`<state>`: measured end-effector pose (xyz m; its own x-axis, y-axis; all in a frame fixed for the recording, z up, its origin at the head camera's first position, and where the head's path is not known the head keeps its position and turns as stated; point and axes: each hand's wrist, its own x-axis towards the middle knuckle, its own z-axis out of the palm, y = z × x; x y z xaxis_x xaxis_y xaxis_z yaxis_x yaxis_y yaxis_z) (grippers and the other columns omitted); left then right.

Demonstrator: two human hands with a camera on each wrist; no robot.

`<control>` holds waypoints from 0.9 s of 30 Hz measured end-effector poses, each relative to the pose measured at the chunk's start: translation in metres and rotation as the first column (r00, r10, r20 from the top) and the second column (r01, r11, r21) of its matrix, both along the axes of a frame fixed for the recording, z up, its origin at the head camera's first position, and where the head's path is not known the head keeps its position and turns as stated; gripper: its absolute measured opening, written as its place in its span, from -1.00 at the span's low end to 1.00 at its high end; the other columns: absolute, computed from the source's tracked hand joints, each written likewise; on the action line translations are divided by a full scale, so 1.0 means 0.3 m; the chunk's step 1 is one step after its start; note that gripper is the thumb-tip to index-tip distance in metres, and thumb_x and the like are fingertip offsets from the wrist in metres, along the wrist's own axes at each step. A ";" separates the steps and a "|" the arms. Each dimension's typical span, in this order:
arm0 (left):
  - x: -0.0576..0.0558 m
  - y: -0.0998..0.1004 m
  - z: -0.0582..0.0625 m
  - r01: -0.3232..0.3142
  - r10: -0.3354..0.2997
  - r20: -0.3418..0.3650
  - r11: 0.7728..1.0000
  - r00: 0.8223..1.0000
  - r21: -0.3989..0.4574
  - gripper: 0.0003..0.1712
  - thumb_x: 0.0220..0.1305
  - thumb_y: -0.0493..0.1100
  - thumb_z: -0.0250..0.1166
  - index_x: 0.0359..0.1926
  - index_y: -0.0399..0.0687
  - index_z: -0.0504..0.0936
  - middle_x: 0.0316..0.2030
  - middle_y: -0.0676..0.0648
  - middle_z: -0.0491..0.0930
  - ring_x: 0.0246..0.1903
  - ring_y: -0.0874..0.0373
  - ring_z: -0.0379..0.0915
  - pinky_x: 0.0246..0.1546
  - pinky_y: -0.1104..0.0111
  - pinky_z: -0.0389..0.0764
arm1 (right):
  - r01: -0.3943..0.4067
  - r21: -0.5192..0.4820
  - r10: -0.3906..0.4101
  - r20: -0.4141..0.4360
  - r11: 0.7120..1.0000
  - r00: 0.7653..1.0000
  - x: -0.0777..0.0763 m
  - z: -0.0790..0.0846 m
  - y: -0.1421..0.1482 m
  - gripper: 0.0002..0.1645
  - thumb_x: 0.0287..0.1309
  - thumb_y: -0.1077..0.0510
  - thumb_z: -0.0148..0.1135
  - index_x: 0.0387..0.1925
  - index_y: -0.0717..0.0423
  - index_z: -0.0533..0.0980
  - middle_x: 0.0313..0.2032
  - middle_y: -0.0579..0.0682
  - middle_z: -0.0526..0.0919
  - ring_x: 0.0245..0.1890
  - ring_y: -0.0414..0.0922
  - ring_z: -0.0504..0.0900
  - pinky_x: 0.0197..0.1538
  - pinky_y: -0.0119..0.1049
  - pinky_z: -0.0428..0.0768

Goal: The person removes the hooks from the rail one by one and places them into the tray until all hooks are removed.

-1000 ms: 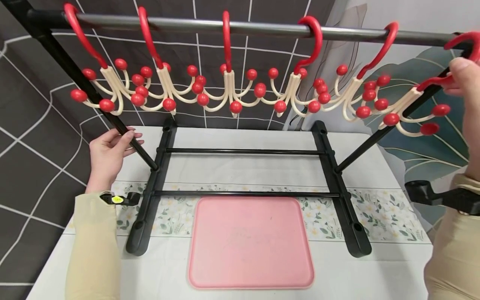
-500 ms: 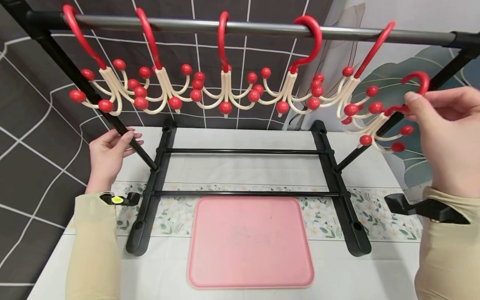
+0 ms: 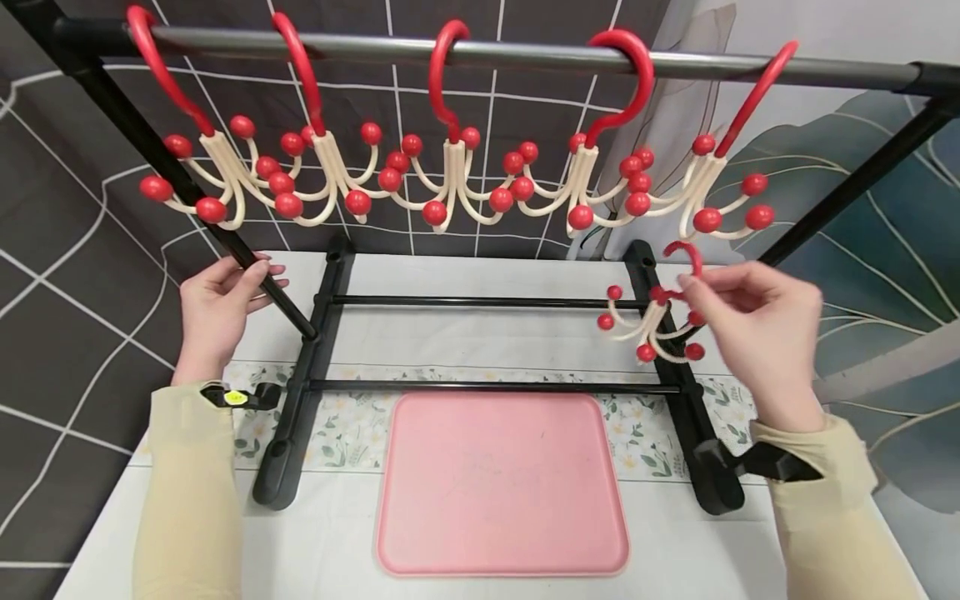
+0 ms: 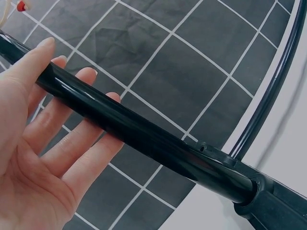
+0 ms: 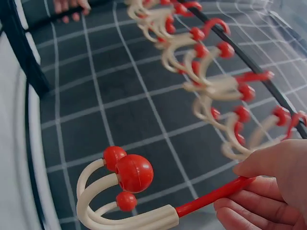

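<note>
My right hand [image 3: 772, 342] pinches the red stem of a multi-prong hook hanger [image 3: 649, 329] between thumb and fingers. The hanger has cream prongs tipped with red balls; in the right wrist view its stem [image 5: 211, 197] runs out from under the thumb. In the head view it overlaps the right foot of the black garment rack [image 3: 693, 417]. On the rack's top rail [image 3: 525, 56] hang several matching hangers [image 3: 453, 158] by their red hooks. My left hand [image 3: 217, 308] holds the rack's left post [image 4: 110, 115], thumb in front and fingers behind it.
A pink tray [image 3: 502, 483] lies on the white tablecloth [image 3: 315, 550] in front of the rack's lower crossbars [image 3: 495, 387]. Dark cloth with a white grid [image 3: 67, 325] hangs behind and to the left. At the right is a leaf-patterned fabric [image 3: 885, 242].
My right hand has brought the held hanger from the rail's right end down and left, below the rail. The hanging hangers have swung slightly. My left hand has stayed on the post.
</note>
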<state>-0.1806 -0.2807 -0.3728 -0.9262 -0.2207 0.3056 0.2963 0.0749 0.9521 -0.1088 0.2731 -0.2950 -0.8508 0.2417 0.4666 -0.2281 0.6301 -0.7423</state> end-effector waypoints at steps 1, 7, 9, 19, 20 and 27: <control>0.000 0.000 0.000 0.000 0.000 0.001 1.000 1.000 -0.002 -0.69 0.34 -0.25 0.40 0.03 -0.34 0.69 -0.23 -0.04 0.76 -0.27 0.16 0.75 -0.20 0.47 0.67 | -0.030 0.000 0.030 0.008 1.000 1.000 0.004 -0.014 -0.015 -0.79 0.17 0.18 0.51 -0.20 0.23 0.74 -0.38 -0.26 0.73 -0.47 -0.28 0.69 -0.36 -0.55 0.60; -0.003 0.001 0.000 0.010 -0.010 -0.011 1.000 1.000 0.001 -0.69 0.34 -0.25 0.40 0.03 -0.37 0.68 -0.24 -0.05 0.76 -0.28 0.17 0.75 -0.20 0.46 0.68 | -0.250 -0.004 0.250 0.040 0.968 0.967 0.022 -0.097 -0.126 -0.88 0.14 0.25 0.52 -0.27 0.18 0.74 -0.39 -0.05 0.78 -0.51 -0.24 0.72 -0.50 -0.53 0.59; -0.003 0.000 0.000 0.008 -0.008 -0.010 1.000 1.000 0.001 -0.70 0.34 -0.25 0.40 0.02 -0.35 0.69 -0.25 -0.04 0.76 -0.28 0.17 0.75 -0.20 0.46 0.67 | -0.318 -0.024 0.319 0.056 0.948 0.946 0.029 -0.125 -0.166 -0.91 0.14 0.29 0.51 -0.30 0.18 0.73 -0.38 -0.02 0.78 -0.51 -0.23 0.73 -0.54 -0.49 0.59; -0.005 -0.001 -0.002 0.053 -0.052 -0.006 0.994 0.999 0.095 -0.68 0.33 -0.26 0.40 0.00 -0.42 0.65 -0.26 -0.12 0.75 -0.29 0.11 0.75 -0.17 0.42 0.69 | -0.529 -0.207 0.562 0.166 0.823 0.810 0.074 -0.232 -0.342 -0.93 0.17 0.27 0.50 -0.32 0.12 0.71 -0.40 -0.08 0.78 -0.50 -0.09 0.76 -0.62 -0.23 0.67; -0.006 0.000 -0.003 0.063 -0.063 -0.007 0.990 0.998 0.122 -0.68 0.33 -0.27 0.40 0.00 -0.43 0.65 -0.26 -0.13 0.75 -0.29 0.09 0.75 -0.16 0.41 0.70 | -0.545 -0.222 0.582 0.166 0.809 0.796 0.078 -0.240 -0.357 -0.92 0.17 0.27 0.50 -0.31 0.12 0.71 -0.40 -0.06 0.78 -0.50 -0.09 0.76 -0.61 -0.23 0.68; -0.014 0.000 -0.011 0.088 -0.087 -0.014 0.973 0.996 0.214 -0.67 0.31 -0.30 0.41 0.01 -0.46 0.63 -0.26 -0.18 0.74 -0.28 0.06 0.75 -0.13 0.36 0.71 | -0.649 -0.348 0.723 0.145 0.676 0.675 0.091 -0.289 -0.466 -0.90 0.16 0.32 0.49 -0.30 0.16 0.69 -0.36 0.00 0.78 -0.41 -0.02 0.78 -0.34 -0.18 0.76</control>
